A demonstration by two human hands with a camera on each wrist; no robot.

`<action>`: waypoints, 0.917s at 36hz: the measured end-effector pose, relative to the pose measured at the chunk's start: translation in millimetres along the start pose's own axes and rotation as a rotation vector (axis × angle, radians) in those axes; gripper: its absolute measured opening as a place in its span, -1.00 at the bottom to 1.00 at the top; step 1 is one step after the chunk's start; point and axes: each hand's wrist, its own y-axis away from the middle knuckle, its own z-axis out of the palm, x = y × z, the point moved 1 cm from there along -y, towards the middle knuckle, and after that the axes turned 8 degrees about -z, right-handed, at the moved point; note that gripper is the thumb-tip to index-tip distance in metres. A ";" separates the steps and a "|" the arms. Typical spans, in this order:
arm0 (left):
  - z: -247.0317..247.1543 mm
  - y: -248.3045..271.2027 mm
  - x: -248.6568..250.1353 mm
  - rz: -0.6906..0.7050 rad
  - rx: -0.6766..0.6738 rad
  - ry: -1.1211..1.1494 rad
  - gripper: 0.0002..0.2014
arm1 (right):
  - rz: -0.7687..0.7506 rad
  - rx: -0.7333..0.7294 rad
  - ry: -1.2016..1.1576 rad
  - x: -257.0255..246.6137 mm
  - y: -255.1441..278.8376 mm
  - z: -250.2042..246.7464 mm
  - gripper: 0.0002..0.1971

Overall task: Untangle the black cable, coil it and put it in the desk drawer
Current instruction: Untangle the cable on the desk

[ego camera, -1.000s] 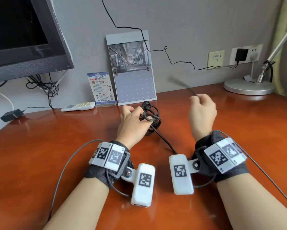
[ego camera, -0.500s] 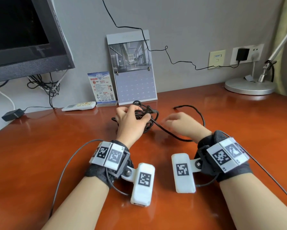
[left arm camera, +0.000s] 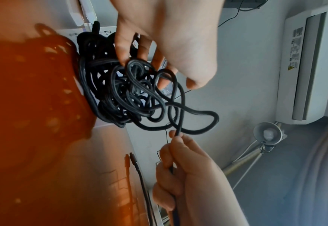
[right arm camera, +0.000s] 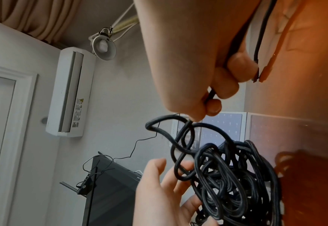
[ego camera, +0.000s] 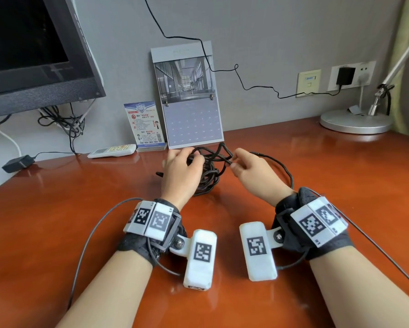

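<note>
The black cable (ego camera: pixel 208 172) is a tangled bundle resting on the desk (ego camera: pixel 56 221), with one long loop (ego camera: pixel 289 176) trailing to the right. My left hand (ego camera: pixel 194 159) is against the bundle's left side. In the left wrist view its straight fingers (left arm camera: pixel 124 50) reach into the loops of the cable (left arm camera: pixel 120 94). My right hand (ego camera: pixel 233 163) pinches one strand just right of the tangle; the right wrist view shows thumb and forefinger (right arm camera: pixel 213 105) closed on that strand, which runs back through the fist. No drawer is in view.
A calendar (ego camera: pixel 189 95), a small card (ego camera: pixel 146 124) and a white remote (ego camera: pixel 113 150) stand along the wall behind the tangle. A monitor (ego camera: pixel 33 55) hangs at the left above a power adapter (ego camera: pixel 17 163). A lamp base (ego camera: pixel 355 121) sits at the far right.
My right hand came down from a raised pull at the right, swept left and now pinches a strand at the tangle. The left hand stayed on the bundle, which has loosened.
</note>
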 end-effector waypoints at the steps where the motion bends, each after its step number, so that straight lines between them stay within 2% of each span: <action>1: -1.1 0.4 0.1 -0.005 0.005 0.021 -0.73 | -0.005 0.006 0.002 0.1 0.0 0.0 -0.94; 4: -5.6 0.2 0.4 -0.041 0.056 -0.001 -0.73 | -0.017 0.009 0.005 1.7 -0.1 -0.1 -0.87; 8: -8.1 -1.3 2.0 -0.044 0.133 -0.160 -0.78 | -0.102 -0.010 -0.008 -2.7 -0.4 1.6 -0.72; 12: -5.8 -0.6 4.1 0.019 0.146 -0.170 -0.79 | -0.185 0.027 -0.057 -8.7 -0.6 4.6 -0.97; 16: -2.0 2.8 6.9 0.198 0.056 -0.198 -0.79 | -0.211 0.035 0.008 -4.4 -3.4 5.2 -0.90; 18: -0.6 3.3 8.9 0.235 -0.011 -0.194 -0.77 | -0.212 0.048 -0.002 -3.6 -3.6 4.7 -0.84; 23: -6.0 2.1 16.4 0.131 -0.041 0.082 -0.67 | -0.197 0.099 -0.057 -5.1 -4.0 3.8 -0.63; 27: -12.1 3.1 22.8 -0.033 -0.072 0.335 -0.87 | -0.176 0.114 0.013 -1.8 -4.9 2.9 -0.53; 29: -19.6 4.7 26.3 -0.135 -0.067 0.480 -0.87 | -0.145 0.137 0.049 -0.2 -4.6 2.6 -0.54; 30: -23.2 4.9 26.4 -0.162 -0.075 0.509 -0.80 | -0.125 0.145 0.045 0.0 -4.1 2.4 -0.54; 32: -28.7 4.4 27.6 -0.173 -0.162 0.482 -0.81 | -0.092 0.148 0.017 -1.5 -2.8 2.0 -0.55; 33: -31.2 5.0 28.4 -0.146 -0.206 0.428 -0.72 | -0.080 0.144 -0.003 -2.7 -2.3 1.8 -0.56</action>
